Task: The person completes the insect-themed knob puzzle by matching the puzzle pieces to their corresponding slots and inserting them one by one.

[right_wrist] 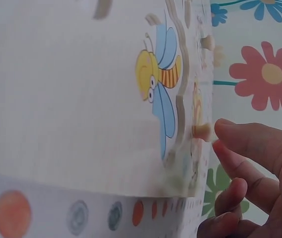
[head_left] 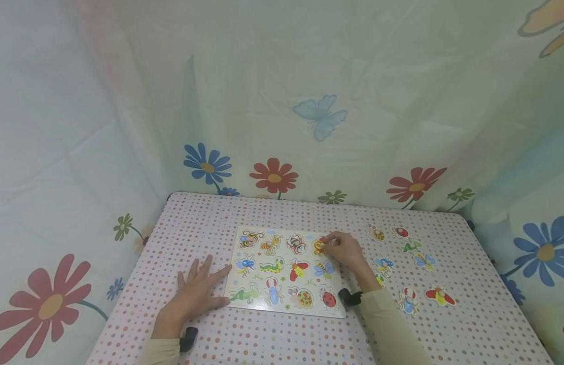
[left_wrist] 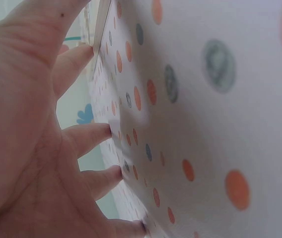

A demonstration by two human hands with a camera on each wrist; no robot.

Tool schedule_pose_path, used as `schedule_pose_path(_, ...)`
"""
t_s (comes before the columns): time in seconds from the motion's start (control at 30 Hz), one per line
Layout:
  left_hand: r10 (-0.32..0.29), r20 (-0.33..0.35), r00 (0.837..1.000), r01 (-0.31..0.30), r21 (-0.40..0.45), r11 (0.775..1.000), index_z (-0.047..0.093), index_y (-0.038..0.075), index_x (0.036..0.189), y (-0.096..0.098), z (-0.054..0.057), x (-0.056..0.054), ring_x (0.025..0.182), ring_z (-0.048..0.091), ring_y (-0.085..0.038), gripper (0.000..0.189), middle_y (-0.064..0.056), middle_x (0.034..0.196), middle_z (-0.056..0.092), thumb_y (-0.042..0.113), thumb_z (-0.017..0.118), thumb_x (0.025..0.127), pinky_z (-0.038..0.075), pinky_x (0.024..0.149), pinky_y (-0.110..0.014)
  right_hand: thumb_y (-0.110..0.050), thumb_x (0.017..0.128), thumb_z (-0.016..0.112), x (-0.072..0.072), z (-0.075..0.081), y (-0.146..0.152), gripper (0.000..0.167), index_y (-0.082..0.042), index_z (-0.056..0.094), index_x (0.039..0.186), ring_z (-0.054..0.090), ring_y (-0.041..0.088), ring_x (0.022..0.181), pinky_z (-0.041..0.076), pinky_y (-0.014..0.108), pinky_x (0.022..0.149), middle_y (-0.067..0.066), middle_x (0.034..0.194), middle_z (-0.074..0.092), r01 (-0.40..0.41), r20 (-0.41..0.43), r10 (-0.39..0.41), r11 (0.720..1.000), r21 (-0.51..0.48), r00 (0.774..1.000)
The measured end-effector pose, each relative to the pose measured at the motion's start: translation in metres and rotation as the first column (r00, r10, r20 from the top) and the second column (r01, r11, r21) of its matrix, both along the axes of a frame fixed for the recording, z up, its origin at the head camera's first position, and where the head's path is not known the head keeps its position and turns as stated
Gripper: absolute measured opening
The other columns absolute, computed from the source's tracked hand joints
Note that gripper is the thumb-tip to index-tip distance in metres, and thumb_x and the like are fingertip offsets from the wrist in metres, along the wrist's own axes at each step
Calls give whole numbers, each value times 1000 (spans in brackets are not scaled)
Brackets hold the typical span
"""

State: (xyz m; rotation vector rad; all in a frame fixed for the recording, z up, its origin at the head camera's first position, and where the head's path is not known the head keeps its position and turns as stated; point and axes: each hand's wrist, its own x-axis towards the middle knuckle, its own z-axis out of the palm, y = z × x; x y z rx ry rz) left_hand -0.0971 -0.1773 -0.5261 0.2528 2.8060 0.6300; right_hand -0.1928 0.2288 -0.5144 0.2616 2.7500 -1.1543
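Puzzle board [head_left: 283,241]: edge touched by spread left hand [head_left: 197,290], presumably steadied.
Knob [right_wrist: 203,132]: seemingly unpinched; right hand [head_left: 348,251] held just beside, digits parted.
Insect pieces [head_left: 439,295]: laid rightward, likely for reach.

Backdrop [head_left: 245,76]: pale, creased sheeting at the back, left and right;
Printed flowers [head_left: 274,178]: red, blue and green, mostly low down;
Butterfly [head_left: 326,120]: light blue, printed at the back;
Counter [head_left: 273,339]: whitish, with orange and grey dots; rounded far corners;
Light: soft, diffuse
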Motion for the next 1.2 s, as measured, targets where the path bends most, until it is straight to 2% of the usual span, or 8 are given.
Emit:
schedule_pose_path(0.2, -3, 8, 1000, 3, 12, 1000, 44, 38, 152, -1, -2, 0, 148, -3, -50, 83, -19, 165, 9, 51, 79, 78, -10, 106, -77, -27, 91, 75, 5, 4, 5, 22, -10, 72, 104, 54, 23, 72, 45, 32, 56, 9, 86, 61, -15, -37, 14, 999, -30, 999)
schedule_pose_path(0.37, -2, 16, 1000, 2, 11, 1000, 43, 38, 152, -1, -2, -1, 148, -4, -50, 83, -17, 165, 8, 51, 79, 78, -10, 106, -77, -28, 92, 73, 12, 9, 13, 23, -9, 73, 106, 54, 25, 76, 45, 33, 59, 11, 94, 62, -43, -82, 44, 999, 21, 996)
schedule_pose_path(0.47, -4, 12, 1000, 4, 6, 1000, 43, 37, 152, -1, -2, -1, 147, -3, -50, 83, -18, 165, 8, 52, 78, 78, -10, 106, -77, -25, 92, 73, 16, 13, 19, 24, -8, 72, 108, 52, 24, 74, 44, 33, 58, 11, 93, 61, -41, -111, 47, 998, 50, 993)
schedule_pose_path(0.63, -5, 15, 1000, 4, 6, 1000, 42, 38, 152, -2, -2, -1, 147, -4, -50, 83, -18, 165, 7, 53, 77, 79, -10, 106, -77, -22, 93, 71, 25, 17, 32, 24, -6, 71, 110, 47, 21, 66, 42, 32, 54, 10, 88, 57, -30, -138, 34, 999, 36, 990)
schedule_pose_path(0.83, -4, 16, 1000, 5, -1, 1000, 42, 37, 152, 0, -1, -1, 147, -4, -50, 83, -17, 165, 7, 54, 77, 79, -9, 106, -77, -23, 96, 70, 39, 20, 54, 25, -5, 71, 114, 45, 22, 70, 40, 33, 56, 10, 92, 55, -43, -201, 50, 998, 41, 978)
schedule_pose_path(1.0, -6, 15, 1000, 6, 1, 1000, 42, 38, 152, -1, -2, -1, 147, -3, -50, 83, -18, 165, 8, 54, 77, 78, -9, 106, -77, -27, 97, 68, 50, 21, 75, 28, -7, 71, 116, 48, 25, 80, 42, 33, 59, 12, 98, 56, 3, -207, 8, 999, 54, 978)
schedule_pose_path(1.2, -7, 20, 1000, 7, 7, 1000, 41, 38, 153, -2, -4, -2, 148, -5, -50, 84, -17, 165, 6, 54, 77, 79, -10, 106, -77, -35, 98, 66, 63, 20, 102, 37, -8, 69, 123, 47, 25, 80, 45, 31, 55, 13, 104, 55, 78, -187, -73, 997, 18, 980)
